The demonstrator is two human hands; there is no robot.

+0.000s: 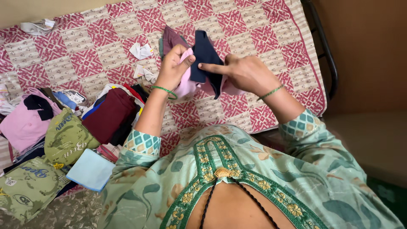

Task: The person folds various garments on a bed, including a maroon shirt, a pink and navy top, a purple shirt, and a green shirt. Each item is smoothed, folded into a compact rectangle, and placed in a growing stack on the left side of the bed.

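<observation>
My left hand (pixel 173 68) is closed on a small pink garment with a navy blue part (pixel 206 55), held above the bed. My right hand (pixel 243 73) grips the same garment from the right, its index finger pointing left across the navy fabric. A maroon piece (pixel 171 38) of cloth shows behind my left hand. Both wrists wear thin green bangles.
A red and beige checked bedspread (pixel 263 34) covers the bed. Folded clothes lie at the left: a maroon pile (pixel 109 114), olive green printed shirts (pixel 68 138), a pink garment (pixel 23 123), a light blue folded cloth (pixel 91 169). Small white pieces (pixel 140 51) lie further back. A dark metal bed frame (pixel 326 51) runs along the right.
</observation>
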